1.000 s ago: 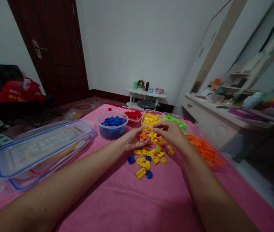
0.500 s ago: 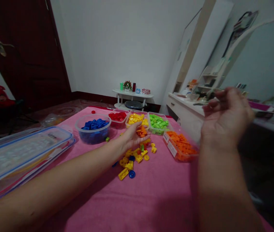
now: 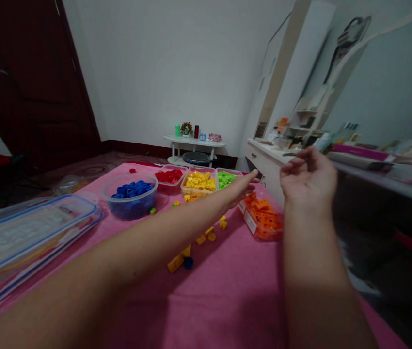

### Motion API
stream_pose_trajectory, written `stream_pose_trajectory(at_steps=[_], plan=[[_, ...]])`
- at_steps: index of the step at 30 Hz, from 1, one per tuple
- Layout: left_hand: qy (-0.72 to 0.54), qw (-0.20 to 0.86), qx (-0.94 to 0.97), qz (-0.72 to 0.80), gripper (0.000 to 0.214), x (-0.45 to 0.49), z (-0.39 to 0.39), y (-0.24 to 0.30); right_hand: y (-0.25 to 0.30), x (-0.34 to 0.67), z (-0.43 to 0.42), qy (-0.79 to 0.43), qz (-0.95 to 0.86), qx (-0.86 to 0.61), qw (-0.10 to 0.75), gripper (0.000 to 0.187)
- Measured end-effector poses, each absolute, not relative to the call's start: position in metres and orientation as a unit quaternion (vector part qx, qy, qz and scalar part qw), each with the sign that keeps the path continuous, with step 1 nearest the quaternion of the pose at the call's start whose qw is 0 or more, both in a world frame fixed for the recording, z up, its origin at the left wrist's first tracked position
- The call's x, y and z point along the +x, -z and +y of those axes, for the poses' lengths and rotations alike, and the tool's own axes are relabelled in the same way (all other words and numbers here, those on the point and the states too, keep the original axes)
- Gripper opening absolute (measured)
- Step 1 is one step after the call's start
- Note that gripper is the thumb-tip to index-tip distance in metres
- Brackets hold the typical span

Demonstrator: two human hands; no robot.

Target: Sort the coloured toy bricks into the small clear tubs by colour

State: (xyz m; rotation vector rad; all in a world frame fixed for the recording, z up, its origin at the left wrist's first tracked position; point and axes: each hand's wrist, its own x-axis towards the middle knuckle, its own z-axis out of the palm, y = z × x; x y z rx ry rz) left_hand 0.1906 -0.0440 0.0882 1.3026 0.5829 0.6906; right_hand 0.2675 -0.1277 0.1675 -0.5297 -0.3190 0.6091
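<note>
Currently, L hand [image 3: 240, 190] is near the box [image 3: 250, 224] w/ orange bricks [image 3: 266, 218], its fingers' grip I can't tell, while R hand [image 3: 309, 179] has fingers loosely curled, nothing visible inside, and a bump from R forearm [image 3: 311, 252] could poss. spill bricks onto pink cloth [image 3: 228, 281].

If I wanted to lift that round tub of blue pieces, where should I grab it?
The round tub is probably best held on opposite sides, just beneath its rim, coming from the near side. Its wall curves, and the box of red pieces crowds its far right. Its open top and loose blue pieces suggest keeping it level.
</note>
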Motion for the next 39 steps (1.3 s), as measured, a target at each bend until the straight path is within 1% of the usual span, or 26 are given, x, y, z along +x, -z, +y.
stream_pose_trajectory(at_steps=[3, 5, 7, 8, 9, 11, 13, 16, 17, 19, 22, 25, 26, 28, 30, 32, 34, 36, 39], plan=[[-0.337, 0.615, 0.660, 0.270, 0.036, 0.152, -0.030, -0.086, -0.159, 0.253, -0.117, -0.314, -0.181, -0.285, 0.888, 0.005], [-0.357, 0.545, 0.704, 0.282, 0.031, 0.118, -0.015, -0.078, -0.148, 0.241, -0.106, -0.330, -0.218, -0.319, 0.861, 0.004], [-0.363, 0.486, 0.739, 0.292, 0.031, 0.081, 0.001, -0.065, -0.130, 0.228, -0.093, -0.347, -0.282, -0.366, 0.816, 0.009], [-0.364, 0.453, 0.750, 0.316, 0.028, 0.063, 0.008, -0.057, -0.120, 0.221, -0.085, -0.356, -0.322, -0.396, 0.783, 0.011], [-0.367, 0.418, 0.758, 0.340, 0.025, 0.047, 0.014, -0.048, -0.109, 0.214, -0.078, -0.362, -0.363, -0.430, 0.743, 0.013], [-0.367, 0.360, 0.774, 0.370, 0.020, 0.020, 0.019, -0.029, -0.085, 0.200, -0.065, -0.359, -0.455, -0.507, 0.637, 0.012], [-0.367, 0.329, 0.780, 0.385, 0.021, 0.002, 0.018, -0.013, -0.061, 0.188, -0.055, -0.300, -0.566, -0.569, 0.516, 0.010], [-0.363, 0.295, 0.803, 0.370, 0.024, -0.006, 0.008, 0.004, -0.033, 0.175, -0.048, -0.152, -0.694, -0.613, 0.345, 0.026], [-0.360, 0.283, 0.815, 0.356, 0.025, -0.006, 0.005, 0.007, -0.026, 0.173, -0.047, -0.115, -0.718, -0.615, 0.305, 0.032], [-0.349, 0.261, 0.840, 0.325, 0.029, -0.002, 0.002, 0.011, -0.016, 0.171, -0.047, -0.073, -0.749, -0.606, 0.258, 0.046], [-0.328, 0.238, 0.864, 0.299, 0.036, 0.003, 0.003, 0.013, -0.006, 0.172, -0.048, -0.058, -0.767, -0.593, 0.239, 0.062], [-0.315, 0.225, 0.872, 0.300, 0.046, 0.004, 0.004, 0.013, -0.004, 0.177, -0.046, -0.078, -0.767, -0.597, 0.221, 0.067], [-0.309, 0.224, 0.874, 0.301, 0.049, 0.003, 0.004, 0.012, -0.005, 0.179, -0.045, -0.088, -0.766, -0.599, 0.216, 0.065], [-0.298, 0.222, 0.879, 0.299, 0.052, 0.001, 0.003, 0.010, -0.009, 0.184, -0.044, -0.105, -0.760, -0.603, 0.220, 0.054], [-0.304, 0.216, 0.872, 0.318, 0.050, 0.000, 0.003, 0.007, -0.016, 0.188, -0.042, -0.112, -0.745, -0.611, 0.243, 0.037], [-0.325, 0.203, 0.851, 0.360, 0.045, 0.001, 0.005, 0.002, -0.023, 0.193, -0.041, -0.101, -0.719, -0.629, 0.276, 0.028], [-0.332, 0.185, 0.837, 0.395, 0.039, 0.004, 0.009, -0.002, -0.029, 0.199, -0.041, -0.088, -0.693, -0.651, 0.298, 0.025], [-0.308, 0.170, 0.848, 0.395, 0.032, 0.007, 0.013, -0.005, -0.033, 0.207, -0.040, -0.099, -0.677, -0.665, 0.300, 0.025], [-0.234, 0.160, 0.885, 0.369, 0.027, 0.011, 0.015, -0.008, -0.040, 0.223, -0.043, -0.138, -0.692, -0.662, 0.253, 0.021]])
